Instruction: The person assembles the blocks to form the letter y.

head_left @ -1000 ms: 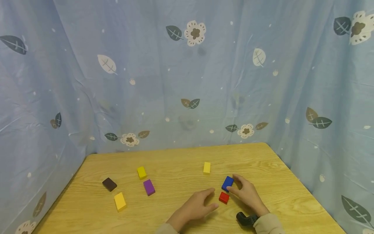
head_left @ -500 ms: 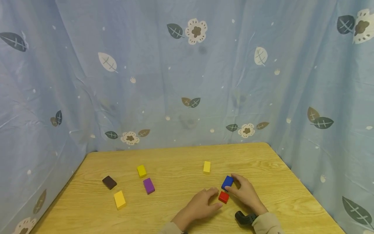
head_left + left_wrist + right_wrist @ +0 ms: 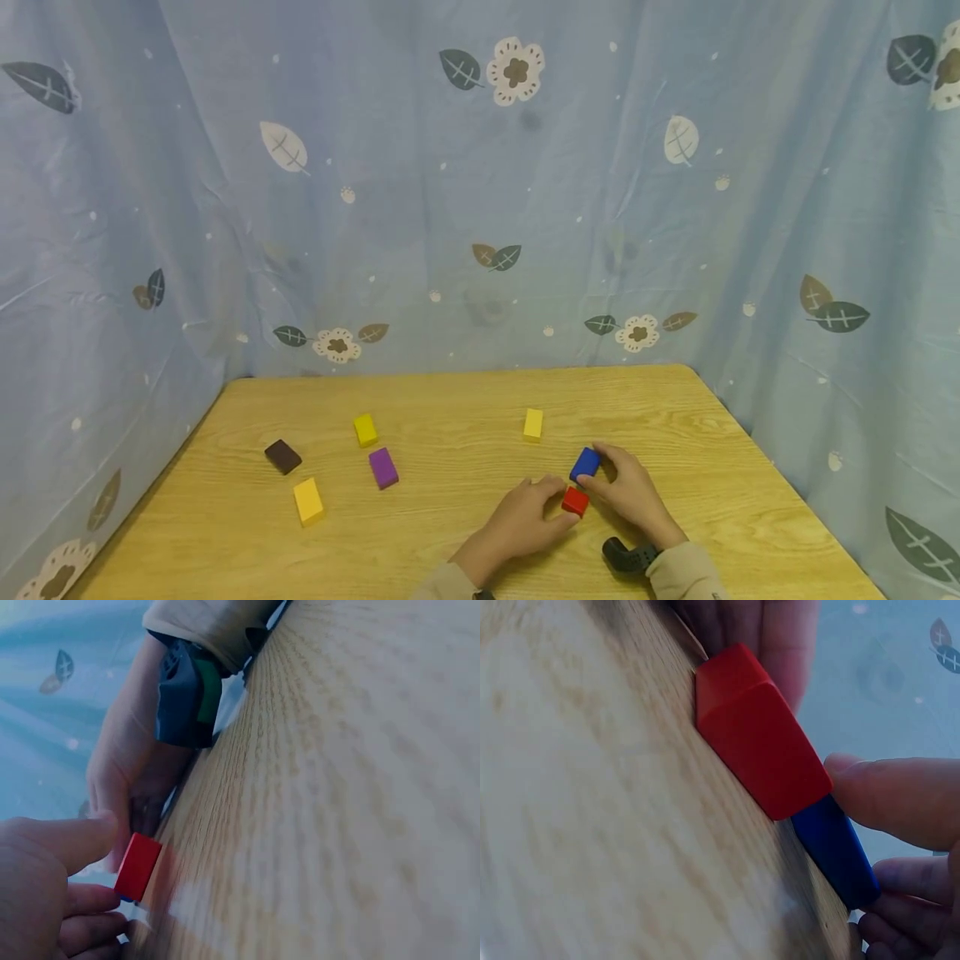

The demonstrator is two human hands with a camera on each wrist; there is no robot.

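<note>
So the action's over on the right half of the wood-grain table point(image 3: 195, 550). The right hand point(image 3: 632, 493) has the blue block point(image 3: 585, 464) pinched between thumb and fingers. The left hand point(image 3: 522, 523) has its thumb and fingertips bent to either side of the red block point(image 3: 575, 502), but I can't tell if they're actually squeezing it. Red is just beside blue, on the near side; can't tell if they touch.

Edge-wise, both blocks are well in from the right edge, with wood showing between that and the right hand. The pale yellow block point(image 3: 533, 425) is a bit further back, nearer the far edge, where the blue curtain point(image 3: 405, 183) hangs. A wide stretch of wood runs left to the purple block point(image 3: 383, 468), bright yellow block point(image 3: 366, 430), orange-yellow block point(image 3: 308, 502) and dark brown block point(image 3: 282, 457), the last closest to the left edge.
</note>
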